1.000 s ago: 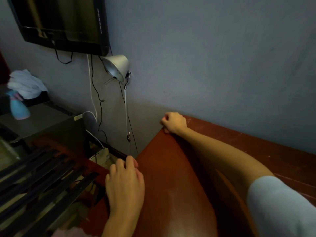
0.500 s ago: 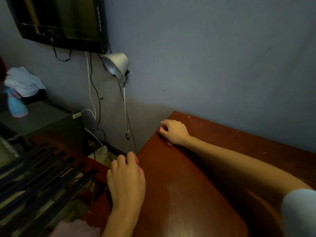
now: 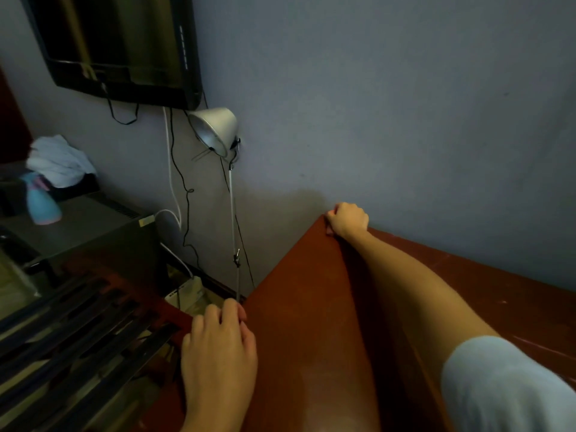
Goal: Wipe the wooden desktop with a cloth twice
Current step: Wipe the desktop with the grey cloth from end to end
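The reddish-brown wooden desktop (image 3: 311, 322) fills the lower right. My right hand (image 3: 347, 222) is a closed fist pressed on the desk's far left corner, against the wall. No cloth shows in or under it. The right forearm stretches across the desk, with a pale sleeve at the lower right. My left hand (image 3: 219, 350) rests palm down on the desk's left edge, fingers together and curled over it, holding nothing. A crumpled white cloth (image 3: 59, 160) lies far off to the left on a dark cabinet.
A silver lamp (image 3: 215, 130) on a thin pole stands just left of the desk, with cables hanging down the wall. A wall-mounted screen (image 3: 118, 45) is above. A blue spray bottle (image 3: 42, 202) sits on the cabinet. Dark slats (image 3: 62, 338) lie at lower left.
My right hand had slid a little back from the far corner half a second ago and is now at the corner again. The left hand has stayed on the desk edge.
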`<state>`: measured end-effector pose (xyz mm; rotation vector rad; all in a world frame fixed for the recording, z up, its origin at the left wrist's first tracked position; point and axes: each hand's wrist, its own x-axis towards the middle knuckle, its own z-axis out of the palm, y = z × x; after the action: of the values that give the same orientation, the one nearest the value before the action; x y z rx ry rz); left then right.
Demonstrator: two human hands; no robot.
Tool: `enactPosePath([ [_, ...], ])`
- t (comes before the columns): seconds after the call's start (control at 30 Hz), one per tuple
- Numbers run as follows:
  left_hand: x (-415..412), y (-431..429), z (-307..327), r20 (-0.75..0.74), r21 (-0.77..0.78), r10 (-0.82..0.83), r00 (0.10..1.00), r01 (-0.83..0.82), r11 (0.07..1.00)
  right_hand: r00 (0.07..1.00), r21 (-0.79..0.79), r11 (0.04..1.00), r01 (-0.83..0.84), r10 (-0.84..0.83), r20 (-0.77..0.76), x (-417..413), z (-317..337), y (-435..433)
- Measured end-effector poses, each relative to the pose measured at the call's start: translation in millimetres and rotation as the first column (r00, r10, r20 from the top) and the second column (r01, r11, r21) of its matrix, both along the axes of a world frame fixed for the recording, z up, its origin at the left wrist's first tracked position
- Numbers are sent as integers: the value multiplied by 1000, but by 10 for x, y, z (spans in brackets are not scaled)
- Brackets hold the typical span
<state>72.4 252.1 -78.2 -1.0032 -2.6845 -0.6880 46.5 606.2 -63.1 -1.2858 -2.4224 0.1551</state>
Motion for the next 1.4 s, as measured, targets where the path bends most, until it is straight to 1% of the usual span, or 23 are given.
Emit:
enactPosePath([
  [0.07, 1, 6, -6, -6, 1, 0, 1000, 0, 1000, 1000, -1, 1000, 6, -6, -9, 118, -28, 29],
  [0.2, -3, 10, -49, -30, 25, 10, 1000, -9, 1000, 997, 21, 997, -78, 78, -5, 322, -42, -218],
  [0.27, -14, 21, -78, -51, 39, 22, 998, -20, 999, 985, 50, 984, -173, 173, -3, 372, -45, -420],
  [0.37, -12, 29, -98, -58, 43, 29, 998, -27, 999, 927, 32, 926, -376, 375, 27, 293, -47, -714],
  [0.43, -17, 25, -103, -70, 45, 24, 997, -21, 999, 901, 27, 902, -432, 430, 48, 177, -30, -754],
  [0.5, -32, 23, -102, -68, 37, 25, 997, -22, 999, 905, 7, 905, -425, 424, 24, 43, -11, -681],
  [0.63, -49, 36, -117, -66, 37, 19, 998, -16, 999, 951, -43, 951, -307, 305, -45, -206, 5, -441],
  [0.7, -56, 43, -115, -60, 30, 15, 998, -13, 999, 971, -42, 970, -238, 237, -42, -246, 11, -315],
  [0.83, -51, 42, -98, -56, 35, 14, 998, -12, 999, 998, 27, 998, -60, 61, -11, -84, 15, -35],
  [0.93, -37, 25, -80, -44, 24, 16, 999, -15, 1000, 1000, 23, 1000, -19, 19, 15, 132, 24, -6],
  [1.0, -16, 31, -62, -54, 38, 20, 998, -18, 999, 999, 41, 998, -37, 35, 31, 285, 36, -119],
  [1.1, -5, 32, -67, -56, 45, 29, 998, -26, 999, 993, 56, 992, -113, 112, 26, 439, 36, -449],
  [1.2, -13, 35, -94, -74, 53, 17, 997, -13, 998, 966, 65, 964, -258, 256, 40, 394, 12, -868],
  [1.3, -15, 22, -99, -79, 56, 15, 997, -11, 998, 914, 21, 915, -403, 401, 54, 200, 19, -1191],
  [1.4, -24, 21, -105, -63, 52, 19, 998, -16, 999, 916, 9, 917, -399, 399, 36, 2, 39, -1091],
])
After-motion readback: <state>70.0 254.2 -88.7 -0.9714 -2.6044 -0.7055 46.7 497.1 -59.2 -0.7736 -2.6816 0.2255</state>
